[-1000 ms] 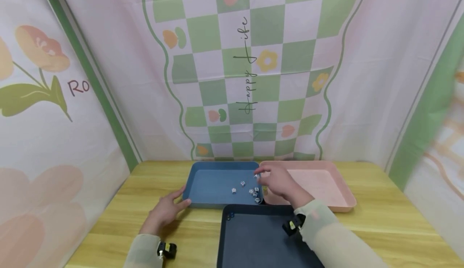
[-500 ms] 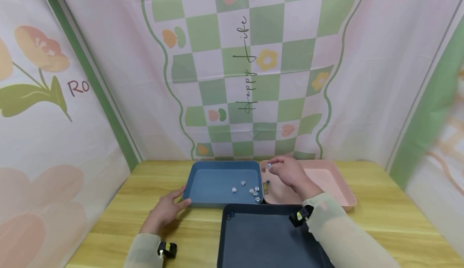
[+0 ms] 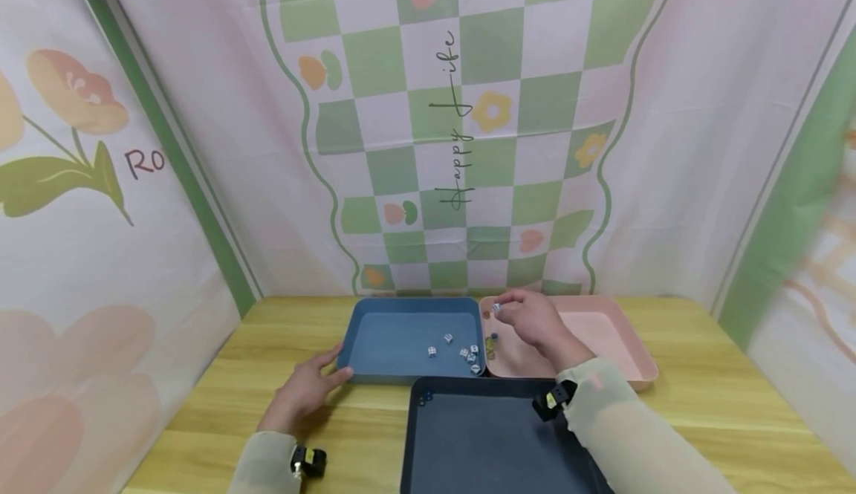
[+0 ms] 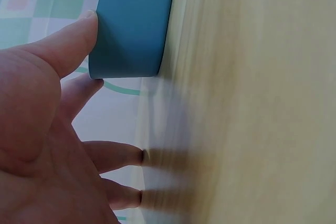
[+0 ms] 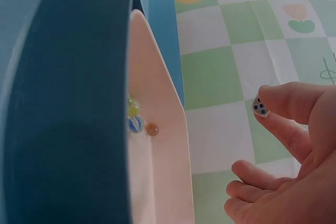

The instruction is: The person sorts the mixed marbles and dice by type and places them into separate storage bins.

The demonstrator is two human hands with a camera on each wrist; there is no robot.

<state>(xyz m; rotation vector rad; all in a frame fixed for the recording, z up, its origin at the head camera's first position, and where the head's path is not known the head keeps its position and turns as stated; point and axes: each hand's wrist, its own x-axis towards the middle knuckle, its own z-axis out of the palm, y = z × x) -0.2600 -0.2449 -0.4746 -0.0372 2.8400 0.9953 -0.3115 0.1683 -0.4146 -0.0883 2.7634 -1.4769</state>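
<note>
My right hand (image 3: 531, 317) pinches a white die (image 5: 260, 107) with dark blue dots between thumb and index finger, held over the back left corner of the pink tray (image 3: 595, 334). Its other fingers are loosely bent, away from the die. In that tray lie yellowish marbles (image 3: 490, 348), a blue-striped marble (image 5: 136, 124) and a brown marble (image 5: 152, 129). Several more white dice (image 3: 471, 357) lie in the blue tray (image 3: 391, 334), mostly towards its right side. My left hand (image 3: 304, 386) has its thumb and index finger against that tray's left end, the other fingers extended to the table.
A dark tray (image 3: 495, 442) stands in front, with small dark marbles (image 3: 425, 398) in its far left corner. The blue and pink trays sit side by side on the wooden table (image 3: 207, 420). A checkered curtain (image 3: 495, 174) hangs behind the table.
My right hand has carried the die from the blue tray's right edge rightward and back over the pink tray, then stayed nearly still. The left hand has not moved.
</note>
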